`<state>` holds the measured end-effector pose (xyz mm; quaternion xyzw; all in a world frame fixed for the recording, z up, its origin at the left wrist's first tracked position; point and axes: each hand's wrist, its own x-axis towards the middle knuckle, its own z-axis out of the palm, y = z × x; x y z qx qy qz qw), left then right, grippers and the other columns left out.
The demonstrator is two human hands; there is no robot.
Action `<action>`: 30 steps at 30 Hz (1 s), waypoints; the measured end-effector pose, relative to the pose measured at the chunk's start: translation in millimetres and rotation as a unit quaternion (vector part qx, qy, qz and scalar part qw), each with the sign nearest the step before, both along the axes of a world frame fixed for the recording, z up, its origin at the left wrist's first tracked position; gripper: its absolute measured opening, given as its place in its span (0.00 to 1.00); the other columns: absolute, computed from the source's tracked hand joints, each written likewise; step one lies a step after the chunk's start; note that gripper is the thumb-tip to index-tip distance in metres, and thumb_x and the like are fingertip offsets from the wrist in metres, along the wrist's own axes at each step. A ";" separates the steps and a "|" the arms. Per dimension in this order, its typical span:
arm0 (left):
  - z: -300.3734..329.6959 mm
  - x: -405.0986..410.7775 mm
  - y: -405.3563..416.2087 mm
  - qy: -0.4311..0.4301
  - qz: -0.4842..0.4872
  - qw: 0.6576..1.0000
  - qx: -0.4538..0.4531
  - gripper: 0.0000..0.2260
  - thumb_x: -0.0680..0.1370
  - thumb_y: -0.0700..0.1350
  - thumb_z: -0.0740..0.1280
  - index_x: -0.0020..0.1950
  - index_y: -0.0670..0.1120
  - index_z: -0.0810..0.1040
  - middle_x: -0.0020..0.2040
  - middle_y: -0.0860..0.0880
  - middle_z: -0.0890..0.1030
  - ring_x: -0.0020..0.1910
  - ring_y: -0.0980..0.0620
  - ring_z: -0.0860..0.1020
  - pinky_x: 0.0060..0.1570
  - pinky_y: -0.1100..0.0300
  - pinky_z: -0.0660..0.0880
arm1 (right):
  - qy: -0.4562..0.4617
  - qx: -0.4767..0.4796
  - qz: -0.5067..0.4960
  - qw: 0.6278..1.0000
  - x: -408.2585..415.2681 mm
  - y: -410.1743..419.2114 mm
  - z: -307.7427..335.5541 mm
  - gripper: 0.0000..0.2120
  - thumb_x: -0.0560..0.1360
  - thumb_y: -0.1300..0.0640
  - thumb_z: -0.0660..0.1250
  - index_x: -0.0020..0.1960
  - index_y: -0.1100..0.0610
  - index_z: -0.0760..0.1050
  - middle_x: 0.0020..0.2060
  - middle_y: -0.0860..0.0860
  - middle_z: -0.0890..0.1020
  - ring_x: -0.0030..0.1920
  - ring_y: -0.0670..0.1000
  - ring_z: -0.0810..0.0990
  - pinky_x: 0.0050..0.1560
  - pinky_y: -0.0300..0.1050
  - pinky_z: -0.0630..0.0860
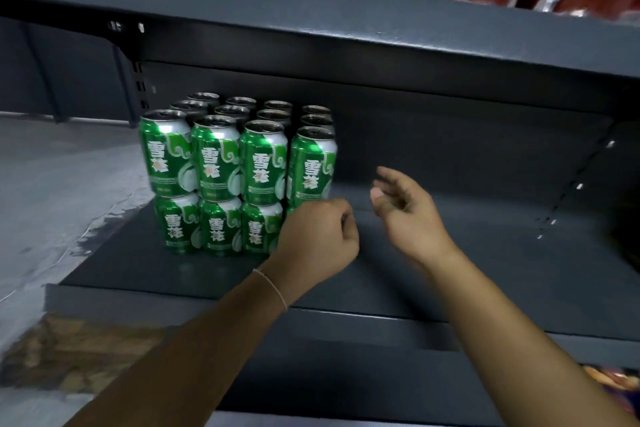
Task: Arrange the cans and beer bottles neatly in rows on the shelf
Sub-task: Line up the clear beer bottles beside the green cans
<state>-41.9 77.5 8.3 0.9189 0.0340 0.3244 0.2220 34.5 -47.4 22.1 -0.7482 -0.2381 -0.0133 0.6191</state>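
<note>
Green cans (239, 166) already stand stacked in rows at the shelf (485, 253) left; our left hand (317, 239) curls empty, right hand (405, 208) loosely spread, no bottles seen, most shelf unfilled.

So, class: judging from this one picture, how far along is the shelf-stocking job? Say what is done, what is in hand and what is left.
Done: green cans stand in neat rows, stacked two high, at the left of the shelf.
In hand: nothing. The left hand, loosely curled, is in front of the stack's lower right corner; the right hand hangs open over bare shelf.
Left: the shelf's right part is unfilled, and no beer bottles are visible.
</note>
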 end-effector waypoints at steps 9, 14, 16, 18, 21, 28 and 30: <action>24.6 57.2 -94.5 0.013 -0.070 0.994 -0.078 0.15 0.79 0.45 0.63 0.64 0.46 0.76 0.41 0.51 0.78 0.44 0.49 0.79 0.49 0.56 0.76 | -0.021 -0.016 -0.060 0.998 28.8 -120.7 11.1 0.17 0.81 0.60 0.62 0.69 0.56 0.72 0.56 0.50 0.78 0.56 0.45 0.77 0.68 0.51 0.73; 21.4 88.1 -171.5 0.015 -0.108 0.989 -0.103 0.16 0.79 0.46 0.62 0.66 0.47 0.74 0.48 0.51 0.79 0.46 0.50 0.78 0.52 0.54 0.76 | -0.017 -0.013 -0.079 0.997 42.8 -198.3 14.2 0.17 0.82 0.60 0.62 0.70 0.56 0.71 0.57 0.49 0.77 0.60 0.47 0.76 0.68 0.47 0.72; 19.2 98.9 -201.7 0.016 -0.121 0.987 -0.109 0.16 0.79 0.46 0.62 0.67 0.47 0.74 0.51 0.50 0.79 0.49 0.49 0.79 0.54 0.54 0.76 | -0.017 -0.014 -0.092 0.996 49.1 -227.7 14.5 0.17 0.81 0.60 0.62 0.70 0.56 0.71 0.57 0.49 0.78 0.59 0.46 0.77 0.68 0.47 0.72; 17.4 108.7 -229.9 0.020 -0.135 0.984 -0.112 0.16 0.79 0.45 0.62 0.67 0.47 0.73 0.52 0.50 0.79 0.51 0.49 0.78 0.55 0.53 0.76 | -0.020 -0.012 -0.106 0.994 55.8 -256.5 13.0 0.17 0.81 0.60 0.62 0.69 0.56 0.72 0.56 0.49 0.78 0.58 0.46 0.77 0.68 0.48 0.73; 16.1 122.6 -267.7 0.033 -0.147 0.982 -0.110 0.17 0.79 0.44 0.61 0.68 0.47 0.73 0.53 0.50 0.80 0.52 0.49 0.78 0.57 0.55 0.75 | -0.024 -0.017 -0.132 0.991 64.3 -297.1 10.7 0.17 0.81 0.60 0.63 0.70 0.57 0.72 0.56 0.49 0.78 0.58 0.46 0.76 0.67 0.49 0.73; 15.4 154.1 -327.4 0.058 -0.190 0.976 -0.093 0.16 0.79 0.44 0.60 0.67 0.48 0.72 0.56 0.48 0.79 0.54 0.48 0.77 0.58 0.56 0.73 | -0.030 -0.024 -0.186 0.982 85.6 -358.4 6.1 0.17 0.81 0.60 0.62 0.69 0.55 0.71 0.54 0.47 0.78 0.54 0.43 0.77 0.66 0.51 0.74; 15.8 162.0 -337.3 0.065 -0.206 0.972 -0.087 0.16 0.79 0.44 0.59 0.68 0.48 0.72 0.57 0.48 0.79 0.54 0.48 0.77 0.58 0.57 0.73 | -0.034 -0.026 -0.203 0.978 92.5 -368.3 5.4 0.18 0.81 0.59 0.63 0.70 0.55 0.71 0.56 0.48 0.78 0.57 0.46 0.77 0.67 0.52 0.74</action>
